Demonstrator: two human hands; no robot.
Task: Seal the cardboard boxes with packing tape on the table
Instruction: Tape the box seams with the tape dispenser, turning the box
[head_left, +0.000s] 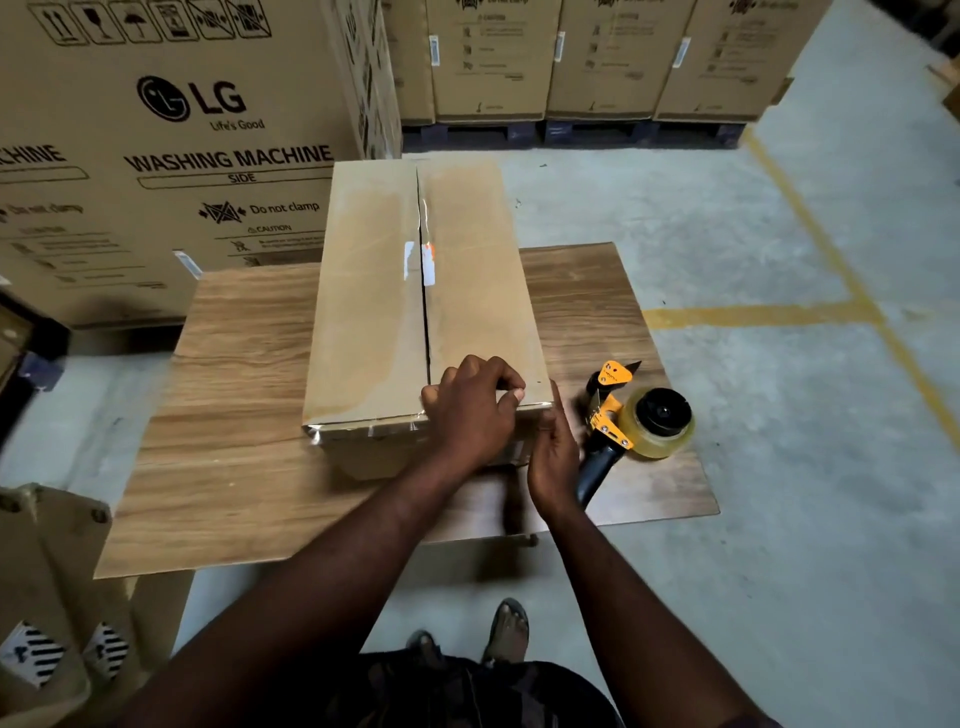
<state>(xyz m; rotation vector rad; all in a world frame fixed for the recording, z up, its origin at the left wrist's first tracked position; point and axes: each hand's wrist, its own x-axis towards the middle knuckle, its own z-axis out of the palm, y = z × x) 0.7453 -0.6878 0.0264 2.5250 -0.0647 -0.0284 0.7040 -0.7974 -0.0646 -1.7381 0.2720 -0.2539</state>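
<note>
On the worktop (234, 415), the cardboard box (374, 291) was pinched at its edge by the left hand (470, 410), braced by the flat right hand (553, 462); the tape dispenser (639, 421) seemed needed next.

Single head-worn wide-angle view, looking forward and steeply down. The wood-grain tabletop (234, 415) sits close, filling mid-frame. Stacked brown cardboard cartons (597, 57) bend across the top edge, and grey concrete floor (779, 519) spreads out on the right.
</note>
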